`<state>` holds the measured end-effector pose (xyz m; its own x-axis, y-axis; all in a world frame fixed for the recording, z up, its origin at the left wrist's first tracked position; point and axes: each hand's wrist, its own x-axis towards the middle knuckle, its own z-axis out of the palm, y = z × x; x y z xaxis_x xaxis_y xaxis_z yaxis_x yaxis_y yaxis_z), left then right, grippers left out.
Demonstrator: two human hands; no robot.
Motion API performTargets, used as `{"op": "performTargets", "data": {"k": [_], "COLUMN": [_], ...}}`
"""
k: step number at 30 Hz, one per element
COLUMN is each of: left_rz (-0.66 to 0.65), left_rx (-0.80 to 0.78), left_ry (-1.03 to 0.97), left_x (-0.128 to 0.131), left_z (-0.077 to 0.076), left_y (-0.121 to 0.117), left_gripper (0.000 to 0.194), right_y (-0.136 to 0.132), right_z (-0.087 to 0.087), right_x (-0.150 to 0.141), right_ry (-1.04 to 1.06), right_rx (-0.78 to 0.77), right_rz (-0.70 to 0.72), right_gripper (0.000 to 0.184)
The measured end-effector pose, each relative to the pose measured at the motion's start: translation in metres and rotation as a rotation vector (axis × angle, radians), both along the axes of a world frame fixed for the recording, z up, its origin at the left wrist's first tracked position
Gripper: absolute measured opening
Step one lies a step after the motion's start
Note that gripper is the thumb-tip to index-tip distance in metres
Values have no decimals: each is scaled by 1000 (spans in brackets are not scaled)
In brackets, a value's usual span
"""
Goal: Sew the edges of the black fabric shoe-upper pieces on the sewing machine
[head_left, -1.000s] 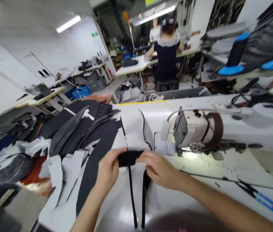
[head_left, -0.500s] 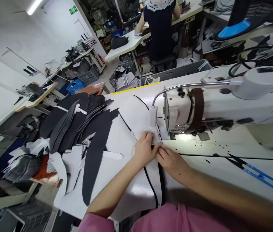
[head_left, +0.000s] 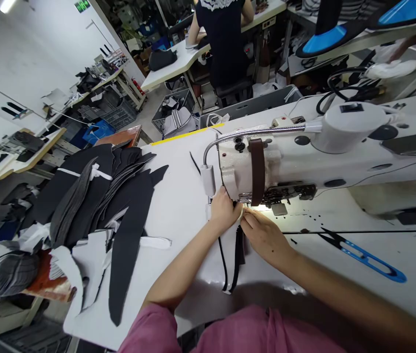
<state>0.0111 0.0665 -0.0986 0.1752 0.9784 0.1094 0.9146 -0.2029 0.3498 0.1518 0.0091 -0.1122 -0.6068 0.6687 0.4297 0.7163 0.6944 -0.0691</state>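
Observation:
My left hand (head_left: 224, 212) is at the needle end of a white sewing machine (head_left: 285, 162), its fingers curled and partly hidden by the machine head. My right hand (head_left: 265, 234) meets it fingertip to fingertip, pinching the edge of a pale fabric piece under the lamp. Black edging strips (head_left: 235, 260) of this piece trail from between the hands toward my body. What lies under the needle is hidden by my fingers. Blue-handled thread snips (head_left: 372, 260) lie on the table to the right of my right hand.
Stacked dark fabric pieces (head_left: 83, 196) and white offcuts (head_left: 92, 264) cover the table's left side. A bendable lamp (head_left: 208, 180) hangs close over my left hand. Beyond the table edge stand a grey crate (head_left: 252, 105) and a seated person (head_left: 226, 44) at another table.
Both hands have brought the fabric piece in against the needle area, left hand now partly under the machine head. The piece has turned or bunched, showing less white. The view has shifted right.

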Motion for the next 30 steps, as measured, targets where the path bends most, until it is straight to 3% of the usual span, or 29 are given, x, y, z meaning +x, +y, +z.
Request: {"op": "performTargets", "data": {"k": [7,17,20,25,30], "left_rz": [-45,-49,-52,-99,-379], "left_rx": [115,163,148,217,362], "left_ry": [23,-3,-136,-268,-194], "left_x": [4,6,-2,-24,-29], "left_z": [-5,-5,4,29,43], "left_y": [-11,-11,-20,-58,-76], "left_gripper": [11,7,13,31,42], "right_y": [-10,-7,-6,-14,-26], "right_z": [0,-6,-5,-3,-2], "right_x": [2,2,2,2,9], "right_ry": [23,71,41,-12,-34], "right_rx": [91,87,95,75,-50], "right_rz": [-9,21,30,42,64], "right_gripper": [26,29,27,22,33]}}
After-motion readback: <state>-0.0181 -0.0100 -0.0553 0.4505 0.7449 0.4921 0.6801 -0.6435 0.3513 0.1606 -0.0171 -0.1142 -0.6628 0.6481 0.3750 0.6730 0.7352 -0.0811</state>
